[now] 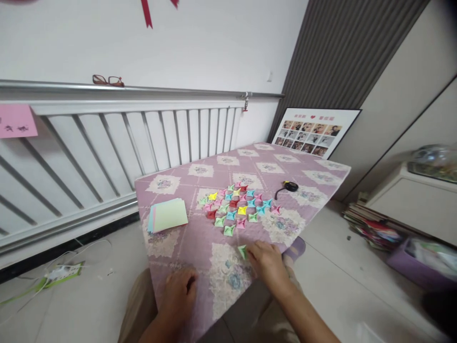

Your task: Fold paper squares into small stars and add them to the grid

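Taking the cluster of folded papers (233,203) as the clock's centre, the right hand (266,259) is at 5 o'clock, close to the table's right edge, its thumb and fingers closed together on a green folded paper (243,251) just above or on the tablecloth (200,247). The left hand (180,288) is at 7 o'clock, curled near the left edge; whether its fingertips meet I cannot tell. The paper stack (170,215) lies at 9 o'clock, close to that same edge, and the tape measure (291,186) at 2 o'clock. Open cloth runs between the two hands, between stack and cluster, and widely from 12 to 2 o'clock, up to the radiator (178,136) side and the photo board (317,131). The right fingers cover part of the green piece, the forearms are cut off at the bottom, and small marks on the cluster look perhaps like creases, too fine to make out
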Demonstrator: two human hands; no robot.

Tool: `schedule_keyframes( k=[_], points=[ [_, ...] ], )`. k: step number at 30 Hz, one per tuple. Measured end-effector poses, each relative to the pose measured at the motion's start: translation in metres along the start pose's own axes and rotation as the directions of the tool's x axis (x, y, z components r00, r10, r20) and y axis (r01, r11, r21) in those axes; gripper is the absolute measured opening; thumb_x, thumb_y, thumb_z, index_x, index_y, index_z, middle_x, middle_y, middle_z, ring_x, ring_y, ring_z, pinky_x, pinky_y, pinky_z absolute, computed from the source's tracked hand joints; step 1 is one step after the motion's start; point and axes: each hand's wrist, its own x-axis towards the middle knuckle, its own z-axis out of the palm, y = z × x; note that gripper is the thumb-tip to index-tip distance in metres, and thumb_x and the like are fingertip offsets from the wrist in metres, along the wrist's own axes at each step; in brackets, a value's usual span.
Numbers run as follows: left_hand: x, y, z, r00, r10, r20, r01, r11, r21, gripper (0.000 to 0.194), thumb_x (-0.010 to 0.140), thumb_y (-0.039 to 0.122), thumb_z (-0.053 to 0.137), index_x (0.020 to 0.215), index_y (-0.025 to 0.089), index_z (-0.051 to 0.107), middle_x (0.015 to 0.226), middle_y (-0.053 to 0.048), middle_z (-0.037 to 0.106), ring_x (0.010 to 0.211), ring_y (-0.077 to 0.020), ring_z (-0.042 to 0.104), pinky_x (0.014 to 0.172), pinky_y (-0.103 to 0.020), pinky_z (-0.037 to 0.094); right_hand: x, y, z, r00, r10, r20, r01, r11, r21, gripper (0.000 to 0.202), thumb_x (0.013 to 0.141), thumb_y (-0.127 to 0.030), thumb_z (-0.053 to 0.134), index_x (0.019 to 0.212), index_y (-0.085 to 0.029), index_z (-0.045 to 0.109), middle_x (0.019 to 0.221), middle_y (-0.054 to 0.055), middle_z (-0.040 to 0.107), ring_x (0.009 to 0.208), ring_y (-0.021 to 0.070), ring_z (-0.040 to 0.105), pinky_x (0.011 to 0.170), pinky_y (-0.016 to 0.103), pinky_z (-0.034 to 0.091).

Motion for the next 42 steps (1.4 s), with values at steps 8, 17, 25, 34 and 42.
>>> schedule_keyframes(
  k=[8,17,25,34,42],
  points=[
    [0.039,0.014,0.011,0.993,0.11,-0.044,-0.105,0.99,0.097,0.02,0.08,0.012,0.044,0.086,0.021,0.061,0.092,-0.003,0.062,0.092,-0.0208,0.054,0.086,-0.036,0.037,0.044,0.102,-0.005,0.996,0.082,0.028,-0.075,0.98,-0.184,0.017,0.09,-0.021,0.048,0.085,-0.021,0.065,0.088,0.006,0.061,0.082,0.0176,0.054,0.07,0.03,0.025],
    [0.052,0.009,0.025,0.991,0.133,-0.033,-0.127,0.982,0.142,0.02,0.086,0.017,0.043,0.084,0.022,0.062,0.09,-0.004,0.061,0.089,-0.0216,0.054,0.082,-0.036,0.037,0.081,0.158,0.014,0.992,0.084,0.095,-0.064,0.978,-0.199,0.018,0.09,-0.023,0.048,0.089,-0.021,0.066,0.098,0.008,0.059,0.089,0.0194,0.051,0.07,0.03,0.028],
    [0.053,0.007,0.028,0.989,0.144,-0.043,-0.135,0.977,0.165,0.021,0.086,0.019,0.043,0.083,0.023,0.063,0.089,-0.004,0.062,0.089,-0.0221,0.056,0.081,-0.037,0.04,0.097,0.177,0.039,0.995,0.067,0.079,-0.06,0.994,-0.088,0.018,0.086,-0.017,0.048,0.087,-0.02,0.066,0.097,0.008,0.061,0.088,0.0191,0.051,0.071,0.029,0.029],
    [0.054,0.005,0.03,0.983,0.168,-0.073,-0.155,0.975,0.159,0.019,0.085,0.02,0.045,0.082,0.023,0.064,0.088,-0.004,0.063,0.085,-0.0214,0.058,0.078,-0.035,0.044,0.069,0.194,0.044,0.961,0.247,-0.124,-0.22,0.955,0.198,0.022,0.085,-0.025,0.045,0.094,-0.02,0.064,0.096,0.008,0.062,0.089,0.0197,0.055,0.08,0.029,0.039],
    [0.054,-0.003,0.035,0.978,0.195,-0.075,-0.178,0.965,0.195,0.019,0.086,0.022,0.045,0.083,0.024,0.064,0.089,-0.005,0.064,0.086,-0.0219,0.059,0.078,-0.035,0.046,0.048,0.183,0.076,0.839,0.514,-0.179,-0.4,0.806,0.436,0.023,0.077,-0.026,0.041,0.085,-0.018,0.062,0.089,0.008,0.066,0.087,0.0214,0.06,0.08,0.034,0.045]
  ],
)
